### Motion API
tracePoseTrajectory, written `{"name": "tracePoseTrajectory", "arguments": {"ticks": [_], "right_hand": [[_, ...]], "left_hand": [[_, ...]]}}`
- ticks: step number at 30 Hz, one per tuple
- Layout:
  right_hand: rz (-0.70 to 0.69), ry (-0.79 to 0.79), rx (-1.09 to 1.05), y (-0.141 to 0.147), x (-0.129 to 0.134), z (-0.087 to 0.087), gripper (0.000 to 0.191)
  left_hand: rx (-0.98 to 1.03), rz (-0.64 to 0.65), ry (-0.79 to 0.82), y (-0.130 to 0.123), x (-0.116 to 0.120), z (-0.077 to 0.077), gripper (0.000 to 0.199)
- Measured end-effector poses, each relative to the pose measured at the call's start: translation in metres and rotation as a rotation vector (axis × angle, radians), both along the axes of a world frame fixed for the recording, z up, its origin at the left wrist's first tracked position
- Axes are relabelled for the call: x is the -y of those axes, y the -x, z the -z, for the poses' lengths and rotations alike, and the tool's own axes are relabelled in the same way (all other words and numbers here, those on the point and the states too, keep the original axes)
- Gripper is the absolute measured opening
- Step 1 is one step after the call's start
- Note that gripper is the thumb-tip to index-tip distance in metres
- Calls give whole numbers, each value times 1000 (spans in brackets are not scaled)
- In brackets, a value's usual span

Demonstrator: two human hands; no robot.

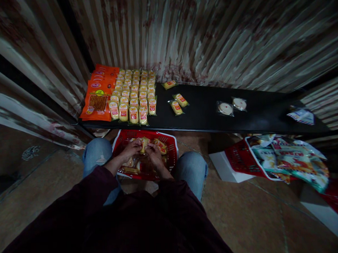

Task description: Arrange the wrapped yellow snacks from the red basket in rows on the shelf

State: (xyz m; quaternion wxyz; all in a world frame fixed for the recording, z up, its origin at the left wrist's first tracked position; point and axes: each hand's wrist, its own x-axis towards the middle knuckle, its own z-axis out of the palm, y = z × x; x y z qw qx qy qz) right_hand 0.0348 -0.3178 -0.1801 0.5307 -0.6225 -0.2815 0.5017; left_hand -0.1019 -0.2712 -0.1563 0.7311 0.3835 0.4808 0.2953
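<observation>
Between my knees, a red shopping basket (174,143) holds several wrapped snacks. My left hand (130,150) and my right hand (155,157) meet over it. Both have their fingers closed on a yellow wrapped snack cake (144,145), one at each side. Just right of it in the basket lies another yellow-and-red snack pack (160,146). On the black shelf (202,117) ahead, rows of wrapped snack cakes (134,94) stand close together, beside a stack of orange snack bags (96,101).
Loose snack cakes (176,106) lie on the shelf's middle, then two round white wrapped pieces (225,108) and a blue-white packet (300,116). At right, another red basket (240,159) full of snack bags (293,154) rests on a white box (223,167). Pleated curtains (182,36) hang behind.
</observation>
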Motion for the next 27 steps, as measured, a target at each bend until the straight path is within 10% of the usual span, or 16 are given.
{"name": "tracePoseTrajectory", "arguments": {"ticks": [27], "right_hand": [[50, -27, -22, 3, 0, -9, 25]], "left_hand": [[126, 18, 131, -3, 1, -11, 19]]}}
